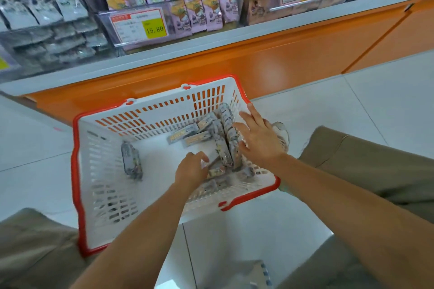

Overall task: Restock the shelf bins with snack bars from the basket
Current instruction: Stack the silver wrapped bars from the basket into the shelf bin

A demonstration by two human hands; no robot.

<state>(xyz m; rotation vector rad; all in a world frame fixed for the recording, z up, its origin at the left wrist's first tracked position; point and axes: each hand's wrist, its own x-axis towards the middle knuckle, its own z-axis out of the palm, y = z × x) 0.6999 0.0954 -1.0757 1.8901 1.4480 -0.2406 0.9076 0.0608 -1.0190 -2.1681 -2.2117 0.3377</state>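
The step in hand is gathering: both hands are down in the basket, which stands on the floor straight ahead at 12 o'clock. The snack bars lie heaped toward the basket's 3 o'clock wall, some standing on edge, with one stray bar alone at 9 o'clock. The left hand has its fingers curled down round bars at the near end of the heap, though blur hides how many. The right hand is spread wide, fingers straight, pressing the upright bars against the wall and holding nothing.

Next, I judge, comes closing on a bunch and lifting it clear of the rim toward the shelf bins at 12 o'clock, matching the wrapper to the right bin.

The floor is pale glossy tile. An orange base panel runs under the clear bins, which hold pink packets behind yellow price tags; grey packets fill the bins at 10 o'clock.
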